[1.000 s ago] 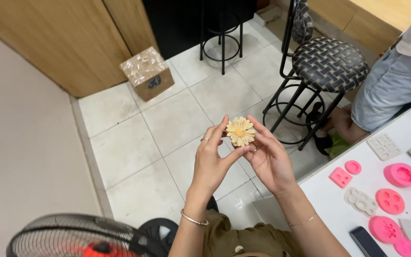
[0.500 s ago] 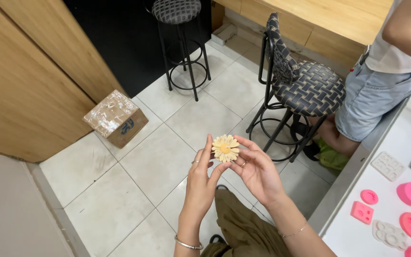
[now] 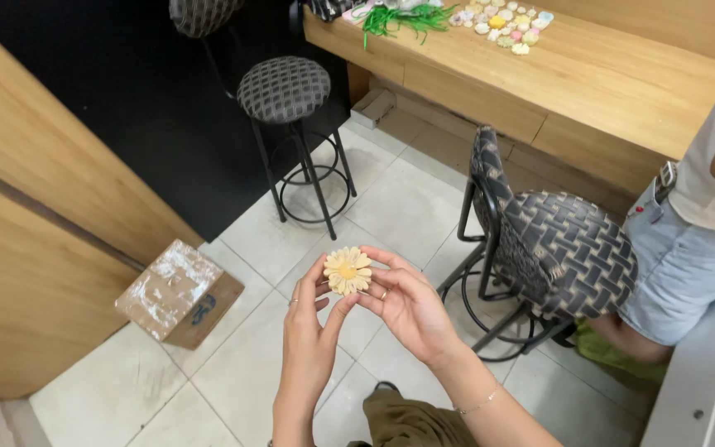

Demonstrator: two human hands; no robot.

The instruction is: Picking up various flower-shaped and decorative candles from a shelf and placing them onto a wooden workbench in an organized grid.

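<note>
Underfoot, a floor of pale square tiles, running from the wood-panelled wall at the left to the long wooden table at the far right. Along that table's far edge, a scatter of small pastel moulded pieces and a tuft of green shredded paper. Just before the table's near edge, a black woven-seat chair with a metal frame, with a seated person in light denim shorts touching its right side. Further back on the floor, a round black-patterned bar stool on thin metal legs, standing against the dark panel. Near the wood-panelled wall, a brown cardboard box wrapped in clear tape, resting tilted on the tiles.

Raised above the floor in the middle of the view, well apart from the table, the left hand, with a ring on one finger, and the right hand, also ringed and with a thin bracelet at the wrist. Between the fingertips of both, a small cream daisy-shaped flower with a yellow centre, facing up; left thumb and fingers pinched on its lower left edge, right fingers closed on its right side.
</note>
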